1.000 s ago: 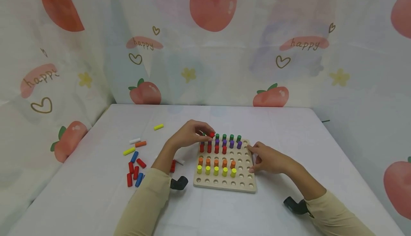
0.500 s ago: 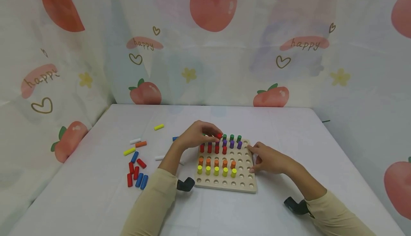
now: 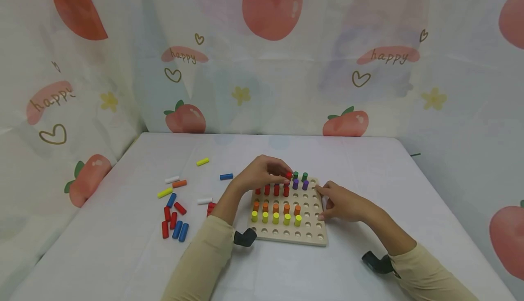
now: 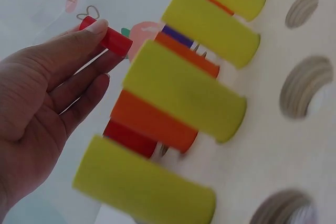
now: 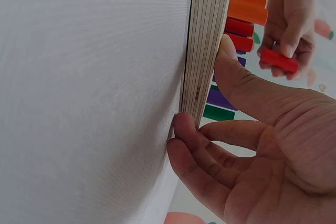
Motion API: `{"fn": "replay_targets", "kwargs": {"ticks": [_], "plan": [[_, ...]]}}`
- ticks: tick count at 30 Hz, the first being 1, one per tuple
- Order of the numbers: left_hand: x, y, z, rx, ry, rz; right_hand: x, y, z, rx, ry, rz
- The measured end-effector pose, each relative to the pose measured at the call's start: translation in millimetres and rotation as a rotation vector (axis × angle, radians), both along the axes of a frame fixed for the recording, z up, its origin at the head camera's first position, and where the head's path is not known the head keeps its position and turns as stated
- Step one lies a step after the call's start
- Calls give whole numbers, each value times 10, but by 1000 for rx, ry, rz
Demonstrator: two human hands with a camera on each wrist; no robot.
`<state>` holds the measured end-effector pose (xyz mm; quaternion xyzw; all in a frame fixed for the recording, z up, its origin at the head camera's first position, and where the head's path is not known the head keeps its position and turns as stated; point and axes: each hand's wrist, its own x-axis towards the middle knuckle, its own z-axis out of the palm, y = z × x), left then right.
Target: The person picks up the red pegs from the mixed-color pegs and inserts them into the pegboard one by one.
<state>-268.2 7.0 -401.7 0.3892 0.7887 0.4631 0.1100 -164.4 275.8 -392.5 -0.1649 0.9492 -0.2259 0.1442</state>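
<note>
Between thumb and fingers my left hand [image 3: 262, 173] pinches a red peg [image 4: 119, 44], holding it above the far rows of a wooden pegboard [image 3: 282, 235]. That board carries upright rows of yellow pegs [image 3: 276, 218], orange pegs [image 3: 275, 208], red pegs [image 3: 286, 191], purple pegs [image 3: 305, 185] and green pegs [image 3: 304, 176]. Part of the far left rows is hidden behind the left hand. At the board's right side my right hand [image 3: 344, 201] grips the edge, its thumb [image 5: 227, 51] against the upper side and fingertips low by the table.
Loose pegs lie left of the board: several red pegs [image 3: 173, 220], blue pegs [image 3: 183, 232], white pegs [image 3: 204, 201], yellow pegs [image 3: 165, 193] and an orange peg [image 3: 179, 183]. A printed curtain [image 3: 270, 87] hangs behind the white table [image 3: 348, 155].
My left hand has moved to the right along the board's far rows with the red peg in it. A blue loose peg has come into view behind the left arm. The right hand has stayed put.
</note>
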Motion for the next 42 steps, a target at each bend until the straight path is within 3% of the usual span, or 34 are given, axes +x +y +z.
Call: {"fn": "replay_targets", "kwargs": {"ticks": [18,42], "plan": [[110,256,-27,10,-95,-25,8,-16,19,4,-10,-15],[141,198,-90,-38,-149,-34,7,8,5,-11,-11,-3]]}}
